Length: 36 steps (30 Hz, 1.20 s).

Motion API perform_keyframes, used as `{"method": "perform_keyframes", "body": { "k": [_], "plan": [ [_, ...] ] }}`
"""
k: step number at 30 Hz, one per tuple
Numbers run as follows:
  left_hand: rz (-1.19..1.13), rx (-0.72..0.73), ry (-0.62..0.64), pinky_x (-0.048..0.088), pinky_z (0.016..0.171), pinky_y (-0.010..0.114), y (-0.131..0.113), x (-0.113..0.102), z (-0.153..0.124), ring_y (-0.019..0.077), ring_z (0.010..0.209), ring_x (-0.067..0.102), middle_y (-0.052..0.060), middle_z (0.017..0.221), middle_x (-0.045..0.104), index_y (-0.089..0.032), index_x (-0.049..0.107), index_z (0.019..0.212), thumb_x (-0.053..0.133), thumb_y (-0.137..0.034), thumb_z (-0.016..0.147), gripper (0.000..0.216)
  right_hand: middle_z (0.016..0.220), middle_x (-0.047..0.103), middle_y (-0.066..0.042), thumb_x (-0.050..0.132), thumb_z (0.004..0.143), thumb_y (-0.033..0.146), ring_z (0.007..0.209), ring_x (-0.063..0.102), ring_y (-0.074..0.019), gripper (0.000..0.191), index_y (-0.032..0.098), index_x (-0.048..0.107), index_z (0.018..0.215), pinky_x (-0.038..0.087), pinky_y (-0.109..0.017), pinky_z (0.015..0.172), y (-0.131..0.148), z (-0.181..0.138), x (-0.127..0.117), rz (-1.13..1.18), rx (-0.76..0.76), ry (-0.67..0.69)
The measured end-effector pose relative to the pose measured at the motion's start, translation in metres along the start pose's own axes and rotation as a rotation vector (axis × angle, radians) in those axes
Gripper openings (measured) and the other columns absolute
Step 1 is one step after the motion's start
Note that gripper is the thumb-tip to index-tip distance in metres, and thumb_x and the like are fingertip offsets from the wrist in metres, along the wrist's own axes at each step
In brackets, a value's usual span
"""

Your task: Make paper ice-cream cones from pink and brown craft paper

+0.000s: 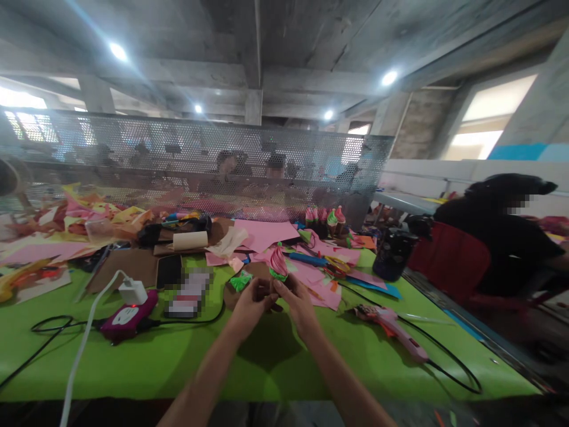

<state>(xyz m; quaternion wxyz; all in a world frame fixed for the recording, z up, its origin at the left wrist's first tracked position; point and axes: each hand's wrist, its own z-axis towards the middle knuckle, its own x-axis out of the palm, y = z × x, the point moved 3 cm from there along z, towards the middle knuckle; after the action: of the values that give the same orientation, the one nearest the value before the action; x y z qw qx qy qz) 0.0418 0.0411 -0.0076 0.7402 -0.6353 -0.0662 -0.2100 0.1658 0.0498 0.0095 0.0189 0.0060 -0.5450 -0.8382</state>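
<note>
Between my two hands, over the green table, stands a small craft cupcake (278, 264) with a pink swirled top, a green frill and a green tip. My left hand (255, 299) is closed at its lower left side. On the other side my right hand (291, 296) pinches its base with the thumb in front. Most of the brown base is hidden by my fingers. Just left of it a crumpled green piece (240, 281) lies on brown sheet material (231, 296). Pink sheets (317, 279) spread to the right.
A pink glue gun (395, 332) with a black cable lies on the right. A purple power strip (128, 317) with a white charger and phones (191, 293) sit left. Scissors (338, 265), finished cupcakes (333, 218) and a dark jug (393, 255) stand farther back. A person sits at right.
</note>
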Motion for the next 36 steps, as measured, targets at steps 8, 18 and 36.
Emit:
{"method": "perform_keyframes", "body": {
  "k": [8,18,36],
  "plan": [
    [-0.012,-0.006,0.022,0.046,0.055,0.023,0.002,-0.002,0.0,0.0148,0.057,0.069,0.0,0.079,0.07,-0.018,0.056,0.088,0.086,-0.047,0.062,0.049,0.072,0.06,0.0,0.072,0.075,0.05,0.071,0.055,-0.0192,0.031,0.021,0.064,0.079,0.044,-0.031,0.065,0.005,-0.003,0.0,0.028,0.017,-0.003],
    [-0.041,-0.019,0.059,0.049,0.055,0.023,0.006,-0.002,0.002,0.0153,0.053,0.07,0.002,0.081,0.073,-0.018,0.054,0.088,0.086,-0.051,0.059,0.055,0.069,0.055,0.001,0.073,0.074,0.048,0.068,0.051,-0.0164,0.03,0.02,0.06,0.072,0.041,-0.029,0.063,0.01,-0.002,0.0,0.101,0.037,-0.02],
    [-0.084,-0.04,0.051,0.056,0.06,0.029,0.01,-0.005,0.001,0.0177,0.061,0.071,0.005,0.085,0.073,-0.017,0.058,0.092,0.087,-0.046,0.061,0.052,0.072,0.057,0.0,0.073,0.075,0.051,0.07,0.054,-0.017,0.033,0.021,0.061,0.075,0.046,-0.029,0.064,0.012,-0.003,0.001,0.127,0.051,-0.001]
  ]
}}
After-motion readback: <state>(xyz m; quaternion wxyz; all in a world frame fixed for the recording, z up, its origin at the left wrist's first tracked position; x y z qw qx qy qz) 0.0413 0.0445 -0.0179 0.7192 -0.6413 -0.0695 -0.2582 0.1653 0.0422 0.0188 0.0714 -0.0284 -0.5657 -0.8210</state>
